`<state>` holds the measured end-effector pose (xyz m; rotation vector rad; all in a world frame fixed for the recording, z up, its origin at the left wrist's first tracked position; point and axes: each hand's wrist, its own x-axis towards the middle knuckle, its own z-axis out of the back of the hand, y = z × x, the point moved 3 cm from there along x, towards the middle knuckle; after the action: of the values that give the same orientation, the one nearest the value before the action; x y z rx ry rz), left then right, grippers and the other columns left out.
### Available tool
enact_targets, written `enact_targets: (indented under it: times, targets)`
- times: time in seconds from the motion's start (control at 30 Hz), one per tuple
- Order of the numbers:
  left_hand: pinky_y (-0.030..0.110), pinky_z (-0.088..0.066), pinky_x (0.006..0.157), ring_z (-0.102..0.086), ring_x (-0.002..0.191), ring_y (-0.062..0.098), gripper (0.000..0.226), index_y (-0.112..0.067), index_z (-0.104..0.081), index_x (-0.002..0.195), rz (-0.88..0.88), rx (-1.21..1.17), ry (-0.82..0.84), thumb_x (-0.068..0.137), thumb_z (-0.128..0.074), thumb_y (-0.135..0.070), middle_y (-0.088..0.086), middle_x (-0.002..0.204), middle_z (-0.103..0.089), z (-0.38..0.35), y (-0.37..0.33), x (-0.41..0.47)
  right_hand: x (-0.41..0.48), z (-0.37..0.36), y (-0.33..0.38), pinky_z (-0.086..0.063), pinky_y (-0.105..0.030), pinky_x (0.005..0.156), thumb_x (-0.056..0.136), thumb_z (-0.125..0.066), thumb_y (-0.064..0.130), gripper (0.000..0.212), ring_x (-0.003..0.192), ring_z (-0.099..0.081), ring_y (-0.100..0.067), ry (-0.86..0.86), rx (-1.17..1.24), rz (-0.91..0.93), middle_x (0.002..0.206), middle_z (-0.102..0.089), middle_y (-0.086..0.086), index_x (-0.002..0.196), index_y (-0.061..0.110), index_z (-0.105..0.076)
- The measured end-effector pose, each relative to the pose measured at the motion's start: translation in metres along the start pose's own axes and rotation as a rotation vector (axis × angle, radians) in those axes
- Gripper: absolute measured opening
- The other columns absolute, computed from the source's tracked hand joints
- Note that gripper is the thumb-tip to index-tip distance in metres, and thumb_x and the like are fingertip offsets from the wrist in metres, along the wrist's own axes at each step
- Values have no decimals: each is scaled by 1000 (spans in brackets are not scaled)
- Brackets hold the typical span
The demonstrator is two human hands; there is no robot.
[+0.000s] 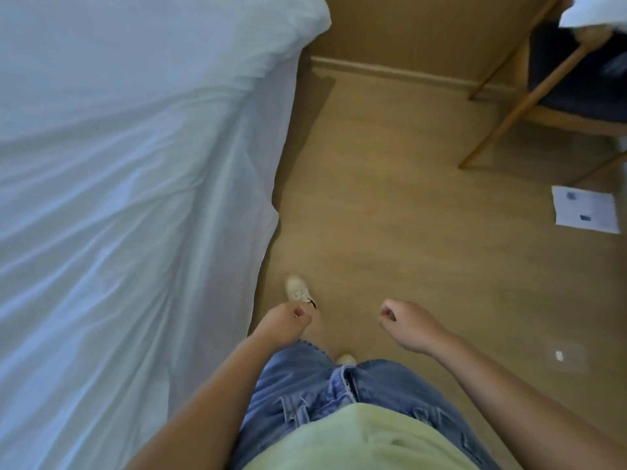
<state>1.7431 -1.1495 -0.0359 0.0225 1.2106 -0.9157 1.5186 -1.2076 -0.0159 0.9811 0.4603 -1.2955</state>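
I stand on a wooden floor beside a bed covered with a white sheet that drapes down its side. My left hand hangs in front of my jeans close to the sheet's edge, its fingers loosely curled and holding nothing. Further right, my right hand hovers over the floor, also loosely curled and empty. Neither hand touches the sheet. My pale shoes show below the hands.
A wooden chair with a dark seat stands at the right rear by the wall. A white sheet of paper lies on the floor near its legs. A small white scrap lies further forward on the right.
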Motion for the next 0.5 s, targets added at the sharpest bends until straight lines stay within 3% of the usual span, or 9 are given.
enact_targets:
  times: [0.1,0.2,0.3,0.4,0.5]
  targets:
    - [31,-43,70,-58,84,24,22,-10,-60,83,45,72,61,93,-46,-24,12,88,-62,26,-26,33,52,51,22,-39,-30,61,96,-45,31,18,74,-55,-18,0,0,33,89,-61,-2,95,17,-57]
    - [28,-38,66,-48,71,16,23,-15,-51,70,9,8,39,92,-49,-24,5,78,-54,83,-54,84,111,100,53,-38,-30,61,96,-47,31,14,73,-55,-18,-11,-26,52,88,-61,-1,92,20,-55]
    - [28,-37,67,-47,75,16,16,-15,-51,81,-34,-3,-59,93,-48,-25,2,80,-52,170,-85,140,166,155,94,-41,-30,67,95,-49,30,14,83,-58,-20,-24,-20,71,88,-61,-1,92,19,-56]
    - [25,-36,60,-48,77,16,15,-16,-53,87,-12,30,-66,94,-48,-28,1,82,-53,246,-108,183,211,213,138,-38,-29,63,95,-49,29,13,74,-53,-14,-11,2,93,81,-56,4,86,21,-53]
    - [26,-38,69,-51,81,15,15,-17,-54,89,42,21,-78,94,-49,-31,-2,83,-54,305,-123,219,252,269,173,-39,-26,62,95,-49,31,11,75,-53,-10,-22,32,120,84,-56,9,89,23,-55]
